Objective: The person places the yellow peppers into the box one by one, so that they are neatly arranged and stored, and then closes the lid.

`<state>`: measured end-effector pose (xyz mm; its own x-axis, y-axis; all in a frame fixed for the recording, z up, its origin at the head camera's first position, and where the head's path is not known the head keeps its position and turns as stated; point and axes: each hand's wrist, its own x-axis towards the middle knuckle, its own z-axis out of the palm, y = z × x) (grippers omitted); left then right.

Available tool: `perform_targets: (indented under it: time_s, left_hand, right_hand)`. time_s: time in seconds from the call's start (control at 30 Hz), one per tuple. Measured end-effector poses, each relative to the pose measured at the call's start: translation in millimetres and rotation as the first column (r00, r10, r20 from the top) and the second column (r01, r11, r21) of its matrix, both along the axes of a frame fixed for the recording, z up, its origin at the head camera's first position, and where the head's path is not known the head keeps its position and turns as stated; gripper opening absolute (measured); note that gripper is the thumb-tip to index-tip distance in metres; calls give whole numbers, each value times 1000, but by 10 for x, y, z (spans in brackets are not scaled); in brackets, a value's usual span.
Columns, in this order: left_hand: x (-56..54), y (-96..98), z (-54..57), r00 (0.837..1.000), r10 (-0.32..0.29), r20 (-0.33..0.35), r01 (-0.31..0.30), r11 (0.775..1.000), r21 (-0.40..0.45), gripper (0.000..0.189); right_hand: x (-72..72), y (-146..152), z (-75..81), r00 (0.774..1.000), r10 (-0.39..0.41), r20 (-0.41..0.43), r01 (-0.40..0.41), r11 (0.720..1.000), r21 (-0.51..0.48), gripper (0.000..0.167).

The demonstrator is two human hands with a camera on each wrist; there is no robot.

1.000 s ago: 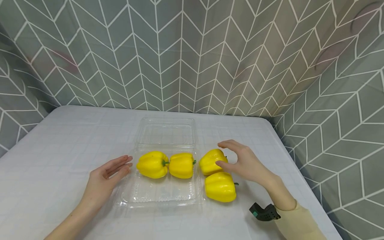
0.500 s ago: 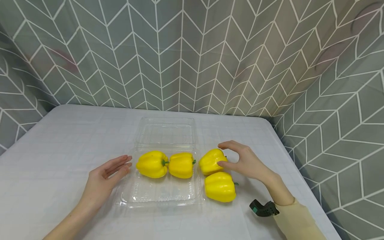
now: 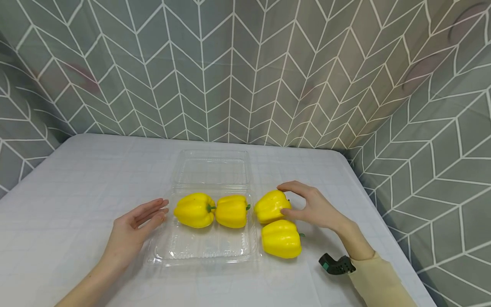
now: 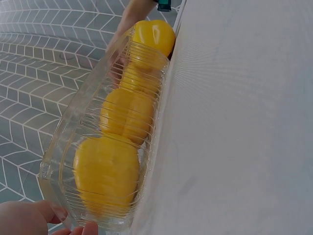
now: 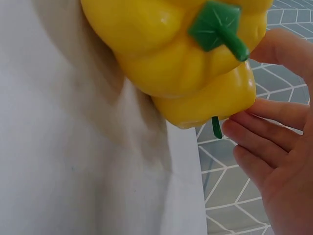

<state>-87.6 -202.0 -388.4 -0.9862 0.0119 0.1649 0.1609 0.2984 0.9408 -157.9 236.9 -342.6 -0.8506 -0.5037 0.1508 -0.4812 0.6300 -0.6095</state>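
Note:
Two yellow bell peppers, one at the left (image 3: 194, 210) and one beside it (image 3: 231, 212), lie in the open clear plastic clamshell container (image 3: 207, 258). Just right of the container a third bell pepper (image 3: 270, 206) lies between the thumb and fingers of my right hand (image 3: 316, 207); the right wrist view has the fingertips against its side. A fourth yellow bell pepper (image 3: 281, 239) sits closer to me, its green stem (image 5: 215, 29) large in the right wrist view. My left hand (image 3: 134, 228) is at the container's left rim, fingers relaxed and fingertips by the edge.
The container's clear lid (image 3: 212, 167) lies folded back toward the far side of the white-covered table (image 3: 115, 166). A grey patterned curtain (image 3: 218, 72) surrounds the far edge and sides. A black wrist device (image 3: 336, 264) is by the right sleeve.
My right hand's thumb and fingers have drawn in slightly onto the third bell pepper. My left hand and the container have hardly moved.

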Motion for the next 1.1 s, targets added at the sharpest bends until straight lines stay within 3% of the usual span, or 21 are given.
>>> perform_targets:
  time_s: [0.2,0.67,1.1]
  left_hand:
    - [-1,9,-5,1000,-2,-5,2,999,35,46]
    - [5,19,11,1000,-4,5,4,1000,12,46]
    - [5,21,7,1000,-11,9,11,999,36,47]
  right_hand:
    - [-22,27,-24,999,16,42,-16,1000,-15,59]
    - [-52,47,-64,992,61,111,-54,996,-67,63]
    - [-55,40,-85,990,49,135,-44,998,-42,66]
